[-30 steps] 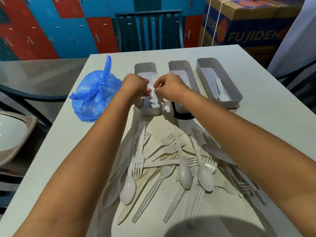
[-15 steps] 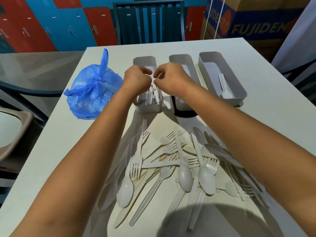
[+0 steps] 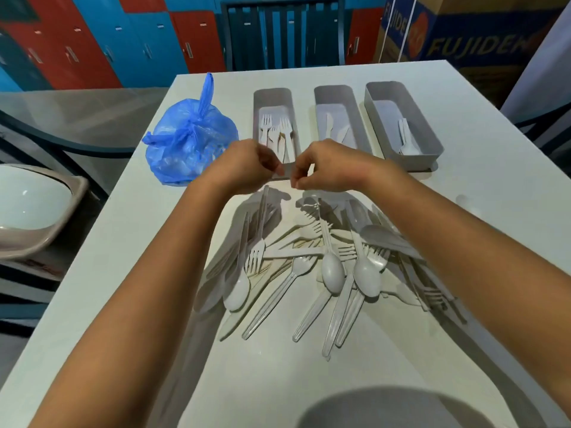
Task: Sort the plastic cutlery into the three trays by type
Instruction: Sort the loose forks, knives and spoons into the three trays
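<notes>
Three grey trays stand in a row at the far side of the white table. The left tray (image 3: 272, 94) holds several white forks (image 3: 285, 132), the middle tray (image 3: 332, 91) holds knives (image 3: 329, 128), and the right tray (image 3: 386, 88) holds spoons (image 3: 408, 145). My left hand (image 3: 247, 168) and my right hand (image 3: 326, 168) hover close together at the near end of the left tray, fingers curled, with nothing seen in them. Below them lies a mixed pile of white plastic cutlery (image 3: 327, 261).
A knotted blue plastic bag (image 3: 187, 143) sits left of the trays. A dark chair (image 3: 284, 32) and a cardboard box (image 3: 463, 35) stand beyond the table's far edge. A white seat (image 3: 27, 205) is off the left side.
Both hands were pinching forks over the left tray; they have drawn back toward me to its near end, and the forks now lie in the tray.
</notes>
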Demonstrator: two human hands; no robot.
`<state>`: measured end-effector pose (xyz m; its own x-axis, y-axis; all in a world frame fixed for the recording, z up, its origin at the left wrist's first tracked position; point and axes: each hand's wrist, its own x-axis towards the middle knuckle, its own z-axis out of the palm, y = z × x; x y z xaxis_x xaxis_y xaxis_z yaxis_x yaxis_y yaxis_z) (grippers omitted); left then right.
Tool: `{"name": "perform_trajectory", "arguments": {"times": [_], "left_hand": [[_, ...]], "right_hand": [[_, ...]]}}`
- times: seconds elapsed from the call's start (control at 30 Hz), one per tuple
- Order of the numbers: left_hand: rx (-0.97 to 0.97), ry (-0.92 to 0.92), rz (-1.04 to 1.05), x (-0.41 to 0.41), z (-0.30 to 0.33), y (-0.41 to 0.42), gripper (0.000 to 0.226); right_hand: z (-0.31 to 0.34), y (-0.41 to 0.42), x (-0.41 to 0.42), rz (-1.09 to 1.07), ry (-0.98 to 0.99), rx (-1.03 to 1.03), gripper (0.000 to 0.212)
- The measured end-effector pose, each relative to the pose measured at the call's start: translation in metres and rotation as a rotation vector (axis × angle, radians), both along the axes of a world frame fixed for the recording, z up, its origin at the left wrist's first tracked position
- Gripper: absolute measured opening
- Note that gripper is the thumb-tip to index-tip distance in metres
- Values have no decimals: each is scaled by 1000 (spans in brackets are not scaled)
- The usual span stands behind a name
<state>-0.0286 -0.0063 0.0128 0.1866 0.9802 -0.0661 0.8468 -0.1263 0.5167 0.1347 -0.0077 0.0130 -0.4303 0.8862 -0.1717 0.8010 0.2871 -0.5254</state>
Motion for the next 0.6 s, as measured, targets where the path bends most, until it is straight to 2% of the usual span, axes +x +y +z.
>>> {"name": "perform_trajectory", "arguments": {"times": [0.13, 0.27, 0.33, 0.43, 0.6], "left_hand": [[-30, 160, -59, -9, -14, -15, 34], [-50, 291, -144, -14, -19, -21, 27], [-91, 365, -186, -13, -19, -24, 33], [-123, 388, -247, -12, -19, -25, 43], [-43, 360, -300, -13, -22, -23, 36]], "right_hand": [[-10, -10, -6, 57, -80, -23, 9], [-19, -18, -12, 148, -208, -33, 20], [-23, -19, -12, 174, -229, -34, 21], [-28, -18, -10, 172, -220, -31, 20], [-30, -16, -11, 172, -225, -21, 19]]}}
